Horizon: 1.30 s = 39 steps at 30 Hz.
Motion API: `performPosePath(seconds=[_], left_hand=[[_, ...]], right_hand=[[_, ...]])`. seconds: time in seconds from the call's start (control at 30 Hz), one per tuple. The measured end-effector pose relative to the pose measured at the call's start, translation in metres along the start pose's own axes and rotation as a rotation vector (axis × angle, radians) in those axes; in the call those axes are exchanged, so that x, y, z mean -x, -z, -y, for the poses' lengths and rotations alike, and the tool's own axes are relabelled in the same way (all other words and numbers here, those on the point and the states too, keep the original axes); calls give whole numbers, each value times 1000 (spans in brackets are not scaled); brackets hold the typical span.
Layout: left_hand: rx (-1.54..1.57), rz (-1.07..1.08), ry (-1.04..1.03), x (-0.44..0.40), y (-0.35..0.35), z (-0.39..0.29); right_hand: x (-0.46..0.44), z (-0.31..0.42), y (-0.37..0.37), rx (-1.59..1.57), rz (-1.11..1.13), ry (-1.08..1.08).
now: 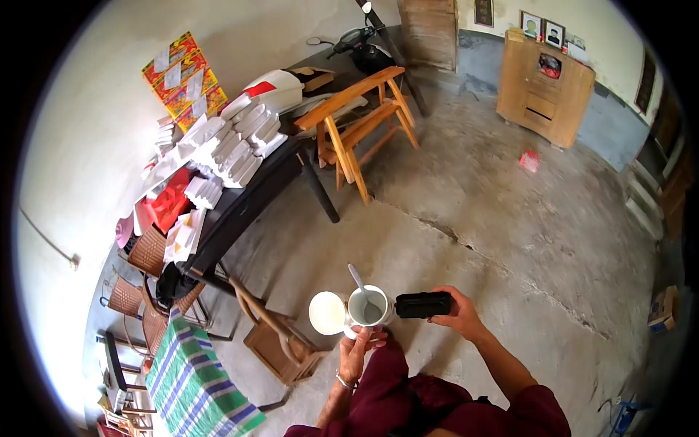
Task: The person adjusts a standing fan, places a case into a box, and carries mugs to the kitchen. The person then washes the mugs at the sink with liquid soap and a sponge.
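Note:
Near the bottom centre my left hand (358, 349) is closed on the handle of a white mug (381, 300). A light-coloured spoon (357, 277) leans in the mug, its handle sticking up past the rim. Against the mug's left side is a round, cream-white disc or container (327, 313); how it is held cannot be made out. My right hand (457, 313) grips the right end of a black rectangular object (422, 305), just right of the mug.
A black table (251, 209) with stacked white packets (237, 149) stands at the left. Behind it are a wooden trestle (349, 135) and a scooter (357, 40). A wooden chair (280, 346) is close by my left hand. A cabinet (542, 91) stands at the back right.

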<state>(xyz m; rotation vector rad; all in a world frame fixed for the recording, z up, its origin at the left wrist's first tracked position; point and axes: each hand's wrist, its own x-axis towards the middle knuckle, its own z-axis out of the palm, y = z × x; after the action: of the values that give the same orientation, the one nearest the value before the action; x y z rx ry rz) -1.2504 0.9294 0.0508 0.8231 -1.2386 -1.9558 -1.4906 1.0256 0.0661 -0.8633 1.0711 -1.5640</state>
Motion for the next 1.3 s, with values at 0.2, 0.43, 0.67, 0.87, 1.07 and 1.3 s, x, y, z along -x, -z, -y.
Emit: performPosePath(seconds=[0.2, 0.43, 0.67, 0.87, 1.07, 1.3], left_hand=[[-21, 55, -17, -141, 11, -23], [-21, 107, 27, -298, 7, -66], [-31, 88, 22, -444, -5, -79], [-9, -15, -17, -572, -44, -83], [47, -141, -52, -675, -88, -112], [96, -212, -64, -775, -82, -119]], right_hand=[[-154, 0, 41, 51, -84, 32], [-315, 25, 77, 19, -169, 50], [-445, 28, 152, 79, -222, -26], [-575, 78, 230, -15, -182, -7], [-700, 119, 298, -34, -146, -28], [-857, 116, 316, -136, -60, -109]])
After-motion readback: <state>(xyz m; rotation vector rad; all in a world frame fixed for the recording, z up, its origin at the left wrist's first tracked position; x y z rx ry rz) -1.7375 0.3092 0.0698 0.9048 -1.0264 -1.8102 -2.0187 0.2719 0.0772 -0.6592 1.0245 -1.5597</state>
